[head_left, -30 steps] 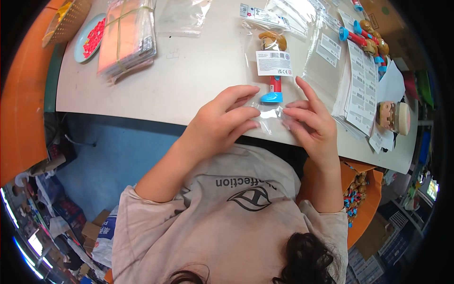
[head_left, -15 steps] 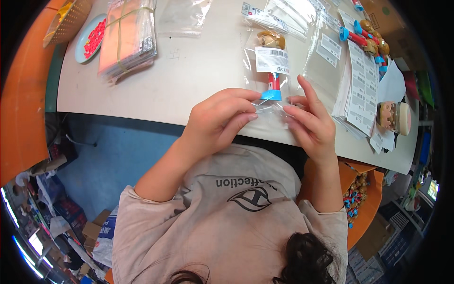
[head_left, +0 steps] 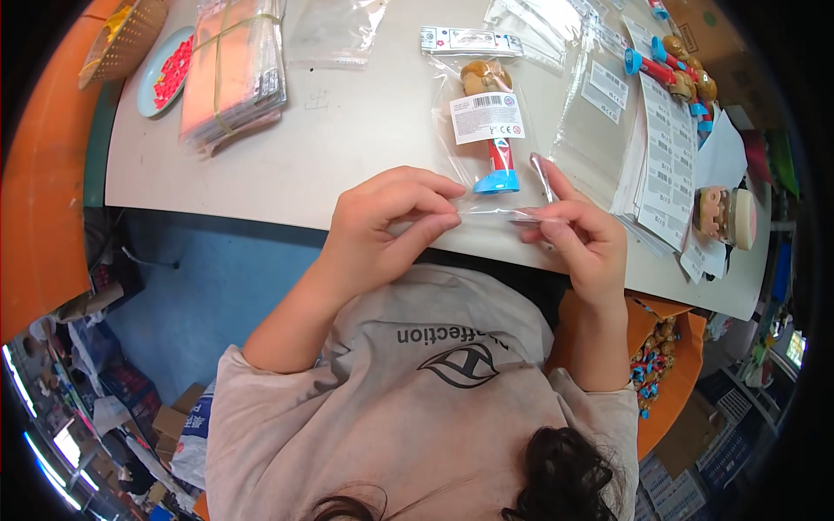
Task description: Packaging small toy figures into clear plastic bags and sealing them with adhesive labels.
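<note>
A clear plastic bag (head_left: 449, 156) lies on the table in front of me, its printed header strip at the far end. Inside is a toy candy dispenser (head_left: 501, 156) with a brown head, red stem and blue foot. A white barcode label (head_left: 486, 117) covers its middle. Thumb and fingers of my left hand (head_left: 391, 221) pinch the near left corner of the bag. At the near right side, my right hand (head_left: 580, 234) pinches the bag's edge, with its index finger raised along the plastic. The near edge of the bag stretches between both hands.
Bundled flat packets (head_left: 234, 74) and a blue plate (head_left: 148, 97) of red pieces lie at left. Empty clear bags (head_left: 334, 35), label sheets (head_left: 665, 165), more dispensers (head_left: 669, 74) and a lidded jar (head_left: 728, 217) sit around. An orange bin (head_left: 686, 365) of toys stands below the table's right edge.
The bag and its dispenser have shifted slightly left and tilted. My right hand has moved a little right and down, now pinching the bag's edge, which is pulled straighter.
</note>
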The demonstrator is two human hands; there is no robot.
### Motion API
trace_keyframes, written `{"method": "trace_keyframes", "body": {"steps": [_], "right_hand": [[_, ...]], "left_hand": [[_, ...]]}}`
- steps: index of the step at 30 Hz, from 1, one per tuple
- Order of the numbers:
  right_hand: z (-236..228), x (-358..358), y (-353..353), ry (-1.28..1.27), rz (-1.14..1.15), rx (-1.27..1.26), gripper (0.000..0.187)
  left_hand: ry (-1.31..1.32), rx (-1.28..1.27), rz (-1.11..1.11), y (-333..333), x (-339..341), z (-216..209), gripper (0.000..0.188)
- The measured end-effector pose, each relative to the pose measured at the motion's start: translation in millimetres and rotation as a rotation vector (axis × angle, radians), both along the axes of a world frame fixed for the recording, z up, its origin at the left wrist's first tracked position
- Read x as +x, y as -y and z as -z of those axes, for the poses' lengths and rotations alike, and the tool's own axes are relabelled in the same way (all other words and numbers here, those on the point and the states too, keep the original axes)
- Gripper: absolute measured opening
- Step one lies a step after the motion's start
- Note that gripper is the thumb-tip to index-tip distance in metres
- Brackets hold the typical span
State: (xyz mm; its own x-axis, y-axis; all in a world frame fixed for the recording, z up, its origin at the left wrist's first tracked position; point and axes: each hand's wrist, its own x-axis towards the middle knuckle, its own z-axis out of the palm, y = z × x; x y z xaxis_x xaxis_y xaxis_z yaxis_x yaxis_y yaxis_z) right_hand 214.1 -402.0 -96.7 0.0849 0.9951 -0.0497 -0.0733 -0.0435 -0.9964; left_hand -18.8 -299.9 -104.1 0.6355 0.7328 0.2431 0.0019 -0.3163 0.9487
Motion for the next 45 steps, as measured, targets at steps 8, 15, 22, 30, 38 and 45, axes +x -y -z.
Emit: {"method": "trace_keyframes", "body": {"steps": [8, 15, 22, 30, 38, 45], "right_hand": [[-11.6, -7.7, -10.9, -0.142, 0.083, -0.248, 0.013], [-9.2, -6.8, -14.0, -0.139, 0.195, -0.37, 0.009], [-8.7, -8.0, -16.5, -0.199, 0.175, -0.401, 0.018], [-9.7, -5.6, -17.4, -0.323, 0.08, -0.406, 0.035], [-6.9, -3.0, -12.2, -0.351, 0.039, -0.413, 0.031], [-17.8, -20.7, -20.9, -0.152, 0.158, -0.449, 0.024]], "left_hand": [[0.081, -0.321, -0.009, 5.2, -2.2, -1.1, 0.004], [0.125, -0.516, -0.158, 12.4, 3.6, -5.0, 0.005], [0.209, -0.665, -0.184, 10.8, 3.0, -4.6, 0.015], [0.073, -0.733, -0.225, 6.5, 7.4, -23.8, 0.061], [-0.071, -0.651, -0.149, 2.4, 5.9, -23.1, 0.065], [0.064, -0.715, -0.131, 5.1, 8.0, -21.7, 0.058]]}}
